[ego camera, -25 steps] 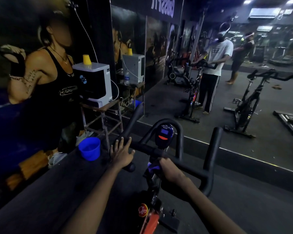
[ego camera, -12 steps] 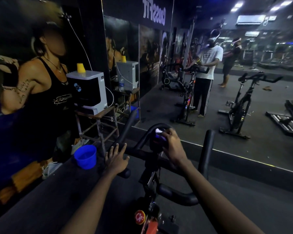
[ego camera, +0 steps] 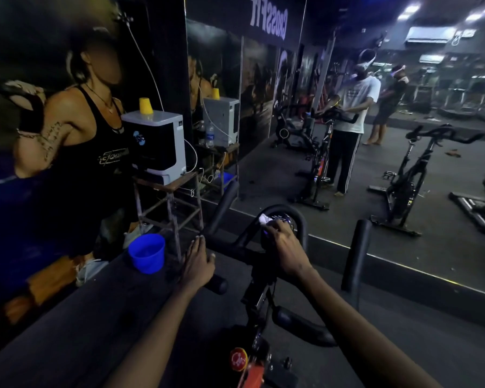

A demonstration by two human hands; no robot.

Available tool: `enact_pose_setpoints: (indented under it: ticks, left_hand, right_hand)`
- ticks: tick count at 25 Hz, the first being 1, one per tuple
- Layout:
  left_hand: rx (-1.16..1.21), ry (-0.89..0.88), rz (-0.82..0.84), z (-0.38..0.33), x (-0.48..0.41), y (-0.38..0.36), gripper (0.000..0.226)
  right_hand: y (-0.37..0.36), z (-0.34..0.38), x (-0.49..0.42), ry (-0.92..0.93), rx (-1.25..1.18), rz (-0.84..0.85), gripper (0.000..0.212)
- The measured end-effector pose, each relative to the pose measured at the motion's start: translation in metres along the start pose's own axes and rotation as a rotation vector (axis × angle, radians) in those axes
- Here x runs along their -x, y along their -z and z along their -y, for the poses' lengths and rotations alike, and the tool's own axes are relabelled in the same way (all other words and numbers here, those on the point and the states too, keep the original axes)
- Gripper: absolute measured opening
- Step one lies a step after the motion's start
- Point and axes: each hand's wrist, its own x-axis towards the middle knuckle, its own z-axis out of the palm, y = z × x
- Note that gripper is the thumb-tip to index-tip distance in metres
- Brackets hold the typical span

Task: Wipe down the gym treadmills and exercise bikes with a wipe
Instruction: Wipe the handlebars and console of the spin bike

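Presently, we find the right hand [ego camera: 287, 247] raised to the small console [ego camera: 285, 219] at the centre of the exercise bike [ego camera: 256, 298]. Its fingers are curled and pinch a white wipe [ego camera: 263, 219], which is held against the upper left edge of the console. The left hand [ego camera: 197, 263] lies flat on the left grip of the handlebar [ego camera: 357, 253], fingers straight and close together, holding nothing. Both forearms reach in from the bottom edge.

A blue bucket [ego camera: 147, 253] stands on the dark surface just left of the left hand, apart from it. Behind the bucket, a small metal table [ego camera: 168, 189] carries a white and black box [ego camera: 156, 147], and a yellow cup [ego camera: 145, 105] sits upside down on top of the box. The mirror wall [ego camera: 263, 169] ahead reflects further bikes and two standing persons. Lighting is dim, and the console display is too blurred to read.
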Motion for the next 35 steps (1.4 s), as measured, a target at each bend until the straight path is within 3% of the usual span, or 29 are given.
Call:
enact_pose_setpoints:
  ticks: [3,6,11,23,27,31,35]
  left_hand:
    - [0.033,-0.025,-0.017,0.011,-0.005,-0.001,0.064]
    - [0.109,-0.087,-0.053,0.022,-0.009,-0.001,0.055]
    - [0.176,-0.136,-0.043,0.041,-0.015,0.003,0.052]
    - [0.268,0.039,-0.05,0.055,-0.036,0.006,0.045]
    - [0.282,0.05,-0.005,0.055,-0.036,0.004,0.049]
    - [0.262,0.035,0.006,0.055,-0.039,0.005,0.055]
    - [0.23,0.055,0.014,0.049,-0.047,0.004,0.046]
  right_hand:
    - [-0.015,0.016,-0.002,0.022,-0.068,0.071,0.04]
    - [-0.043,0.03,-0.004,0.024,-0.147,0.194,0.043]
    - [-0.063,0.037,-0.024,-0.015,-0.162,0.185,0.018]
    - [-0.104,0.043,-0.085,0.041,-0.311,0.262,0.017]
    - [-0.116,0.047,-0.111,-0.135,-0.398,0.278,0.017]
    - [-0.117,0.044,-0.125,-0.125,-0.349,0.338,0.015]
    - [-0.113,0.038,-0.148,-0.163,-0.35,0.21,0.014]
